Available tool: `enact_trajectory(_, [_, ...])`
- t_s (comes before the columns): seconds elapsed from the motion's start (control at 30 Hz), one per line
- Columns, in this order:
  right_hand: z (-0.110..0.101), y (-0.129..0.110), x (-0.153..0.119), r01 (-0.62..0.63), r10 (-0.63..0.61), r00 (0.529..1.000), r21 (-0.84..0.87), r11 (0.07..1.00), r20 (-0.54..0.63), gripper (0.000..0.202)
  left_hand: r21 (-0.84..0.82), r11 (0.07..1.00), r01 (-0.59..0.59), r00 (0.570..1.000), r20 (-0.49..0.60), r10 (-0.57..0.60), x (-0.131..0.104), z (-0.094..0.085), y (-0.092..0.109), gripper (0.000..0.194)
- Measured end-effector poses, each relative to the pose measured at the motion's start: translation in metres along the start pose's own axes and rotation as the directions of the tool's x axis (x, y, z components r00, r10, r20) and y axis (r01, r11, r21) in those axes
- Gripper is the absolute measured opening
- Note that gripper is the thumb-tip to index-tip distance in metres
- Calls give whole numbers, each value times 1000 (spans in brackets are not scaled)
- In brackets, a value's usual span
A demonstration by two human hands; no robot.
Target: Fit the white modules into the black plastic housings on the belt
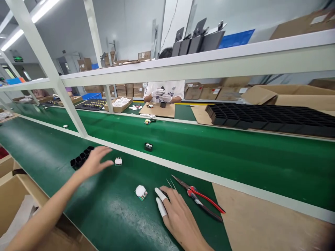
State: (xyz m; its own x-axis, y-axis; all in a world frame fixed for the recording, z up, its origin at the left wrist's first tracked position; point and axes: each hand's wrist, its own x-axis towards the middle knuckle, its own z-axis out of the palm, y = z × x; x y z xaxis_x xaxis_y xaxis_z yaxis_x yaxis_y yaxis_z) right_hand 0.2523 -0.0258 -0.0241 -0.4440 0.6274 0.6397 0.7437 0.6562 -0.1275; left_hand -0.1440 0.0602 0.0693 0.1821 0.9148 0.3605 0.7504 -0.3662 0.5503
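Open and empty, your left hand (pixel 95 160) extends by a row of black plastic cups (pixel 79 160); right of those, just off your thumb, sits a small white-topped green circuit board (pixel 118 161). Your farther right hand (pixel 178 210) part-covers slim metal tweezers (pixel 173 184), hold unclear.

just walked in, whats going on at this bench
A person's left hand is open, its thumb close to a small white-topped circuit board; black cups sit on its other side. The right hand, with two white finger covers, lies over tweezers; whether it grips them is unclear. Another white-topped board and pliers lie nearby on the bench. Across from them, another person's gloved hands hold a small dark piece.
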Motion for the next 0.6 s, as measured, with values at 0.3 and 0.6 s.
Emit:
enact_trajectory(0.3, [13, -5, 0, 21, -22, 1000, 88, 996, 11, 34, -440, 767, 467, 830, -82, -552, -9, -94, -124, 111])
enact_trajectory(0.6, [17, -2, -3, 27, -30, 999, 76, 997, 33, 35, -702, 541, 463, 864, 220, -453, 22, -39, -114, 117])
